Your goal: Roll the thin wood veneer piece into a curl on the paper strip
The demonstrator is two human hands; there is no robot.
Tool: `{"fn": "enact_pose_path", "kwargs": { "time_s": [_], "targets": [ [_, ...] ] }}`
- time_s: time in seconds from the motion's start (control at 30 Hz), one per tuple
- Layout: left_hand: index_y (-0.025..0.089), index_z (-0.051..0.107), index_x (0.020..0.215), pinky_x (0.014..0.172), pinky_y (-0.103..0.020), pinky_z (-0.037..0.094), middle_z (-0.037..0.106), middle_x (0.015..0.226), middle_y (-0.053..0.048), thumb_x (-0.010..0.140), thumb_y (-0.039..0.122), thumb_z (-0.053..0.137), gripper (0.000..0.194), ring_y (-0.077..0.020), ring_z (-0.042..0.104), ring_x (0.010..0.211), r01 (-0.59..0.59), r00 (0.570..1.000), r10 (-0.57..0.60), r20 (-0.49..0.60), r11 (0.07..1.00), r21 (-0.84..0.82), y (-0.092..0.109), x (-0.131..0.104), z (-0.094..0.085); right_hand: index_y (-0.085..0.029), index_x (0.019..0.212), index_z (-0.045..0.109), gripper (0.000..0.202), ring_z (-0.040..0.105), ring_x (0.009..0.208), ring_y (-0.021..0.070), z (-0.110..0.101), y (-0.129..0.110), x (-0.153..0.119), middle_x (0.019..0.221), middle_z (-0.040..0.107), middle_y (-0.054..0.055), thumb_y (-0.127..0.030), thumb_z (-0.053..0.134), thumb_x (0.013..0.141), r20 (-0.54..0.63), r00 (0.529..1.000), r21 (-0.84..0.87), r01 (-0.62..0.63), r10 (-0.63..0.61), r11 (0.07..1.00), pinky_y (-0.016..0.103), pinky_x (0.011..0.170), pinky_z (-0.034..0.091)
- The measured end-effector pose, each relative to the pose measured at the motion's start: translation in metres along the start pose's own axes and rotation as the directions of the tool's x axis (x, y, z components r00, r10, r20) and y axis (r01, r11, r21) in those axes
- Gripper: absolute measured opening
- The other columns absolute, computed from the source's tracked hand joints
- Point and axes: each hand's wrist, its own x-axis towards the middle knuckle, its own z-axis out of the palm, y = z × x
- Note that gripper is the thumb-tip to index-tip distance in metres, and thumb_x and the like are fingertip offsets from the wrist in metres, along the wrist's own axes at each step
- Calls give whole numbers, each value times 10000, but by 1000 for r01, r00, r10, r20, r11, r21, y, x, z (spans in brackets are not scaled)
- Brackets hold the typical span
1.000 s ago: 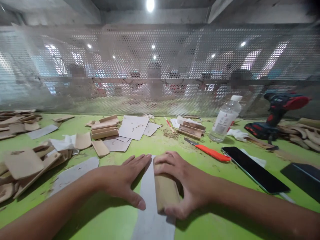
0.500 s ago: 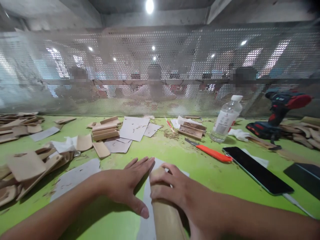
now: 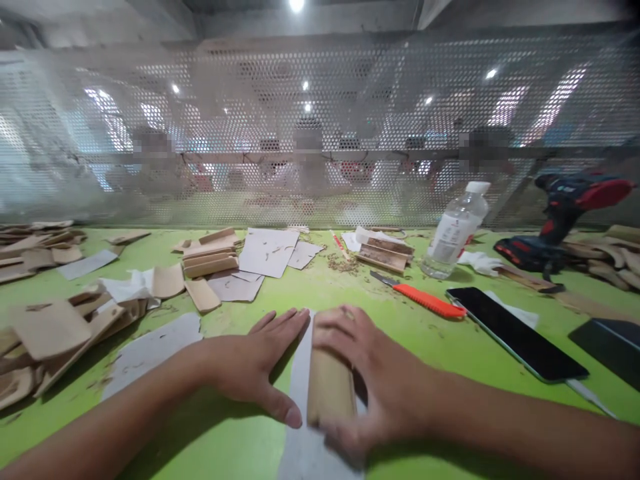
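So the block (image 3: 331, 390) is sitting on a strip of whitish paper (image 3: 313, 463) on the green table (image 3: 240, 443), right in front of the person. Its long axis runs pretty much straight away from them, one end facing their body and the other facing the mesh screen (image 3: 225, 173) at the back. It lies flat, roughly in line with the paper, which peeks out along its left side and past the near end.

Looks-wise it's a plain tan chunk, like wood or bamboo, longer than it is wide. The top looks pretty smooth, and a ridge or edge runs down the right side. The near end is kinda blurry by the thumb, so I can't make out the detail there.

The right hand (image 3: 387, 377) is half curled over it, fingers bent across the far part and thumb down by the near end, so it's got hold of the block. The left hand (image 3: 257, 367) is spread flat, palm down, thumb stuck out wide, gripping nothing, with its fingertips and thumb tip at the paper's left edge.
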Motion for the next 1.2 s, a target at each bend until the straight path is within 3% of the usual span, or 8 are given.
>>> {"fn": "enact_pose_path", "kwargs": {
  "time_s": [0.1, 0.27, 0.43, 0.57, 0.73, 0.87, 1.07, 1.2],
  "targets": [
    [141, -102, 1666, 1254, -575, 150, -127, 1698, -142, 785, 836, 683, 1370, -396, -87, 1565, -22, 1000, 22, -21, 1000, 15, 0, 0, 1, -161, 1271, 662, 845, 512, 1282, 349, 1, -1, -1, 1359, 603, 148, -648, 840, 604, 73, 992, 33, 104, -106, 994, 557, 1255, 188],
    [140, -121, 1659, 1247, -592, 155, -145, 1688, -144, 755, 843, 702, 1410, -410, -90, 1560, 5, 1000, -5, -7, 1000, 12, 0, 0, 0, -158, 1321, 642, 813, 479, 1284, 380, -1, 0, -1, 1411, 565, 180, -621, 810, 674, 2, 999, -41, -34, 34, 999, 573, 1147, 365],
    [133, -108, 1661, 1254, -580, 120, -149, 1688, -141, 760, 824, 721, 1406, -401, -112, 1557, -19, 1000, 19, 4, 1000, 7, 1, 0, -2, -188, 1297, 653, 848, 508, 1293, 365, 2, 0, 0, 1403, 587, 154, -670, 825, 621, 74, 991, 6, 112, -113, 994, 564, 1226, 251],
    [132, -121, 1657, 1249, -597, 121, -154, 1681, -148, 747, 821, 736, 1427, -415, -111, 1551, -2, 1000, 2, 5, 1000, -8, 2, 0, -2, -163, 1280, 661, 762, 500, 1273, 377, 1, 4, 1, 1400, 581, 177, -604, 812, 677, 1, 1000, -54, 10, -10, 998, 576, 1174, 321],
    [144, -95, 1666, 1250, -592, 115, -134, 1695, -136, 750, 818, 738, 1410, -405, -118, 1552, -14, 1000, 14, 5, 1000, 4, 2, 1, -1, -221, 1280, 665, 823, 504, 1272, 379, -2, 3, 0, 1411, 578, 130, -686, 813, 617, 79, 993, -29, 85, -82, 996, 601, 1223, 211],
    [144, -135, 1653, 1246, -596, 121, -169, 1681, -135, 736, 814, 754, 1442, -402, -125, 1551, 11, 1000, -11, 16, 1000, -4, 1, 0, -1, -189, 1332, 654, 797, 467, 1304, 405, -4, 3, 1, 1449, 557, 168, -643, 788, 691, 42, 997, -95, -53, 58, 994, 623, 1170, 292],
    [153, -103, 1662, 1249, -586, 134, -149, 1684, -134, 747, 824, 732, 1409, -404, -112, 1552, -2, 1000, 2, 21, 1000, 1, 2, 0, -2, -209, 1323, 659, 840, 502, 1292, 374, -3, 4, -1, 1421, 588, 137, -677, 803, 640, 71, 995, -39, 73, -70, 997, 577, 1203, 284],
    [161, -129, 1657, 1248, -590, 137, -152, 1680, -140, 734, 830, 737, 1431, -403, -105, 1554, 4, 1000, -4, 15, 1000, -11, 1, 0, -1, -153, 1357, 647, 816, 474, 1320, 394, -5, 9, 1, 1454, 559, 186, -647, 774, 720, 6, 998, -115, -61, 62, 991, 601, 1179, 312]
  ]
}}
